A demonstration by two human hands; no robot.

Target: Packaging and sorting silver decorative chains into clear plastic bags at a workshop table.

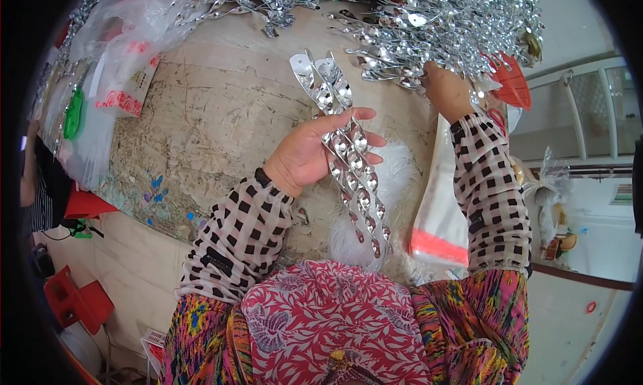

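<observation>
My left hand (309,152) lies palm up over the worn table (221,117) and holds a small bunch of shiny silver twisted spiral strips (348,150) that reach from above the fingers down toward my lap. My right hand (445,90) reaches into a large heap of the same silver spirals (442,23) at the top right, fingers buried among them so its grip cannot be made out. Both forearms wear black-and-white checked sleeve covers.
Clear plastic bags with red print (124,70) and a green item (74,114) lie at the table's left. A white bag with an orange strip (439,217) hangs by my right arm. A red plastic piece (512,80) sits at the heap's edge. White fluff (402,171) lies under the spirals.
</observation>
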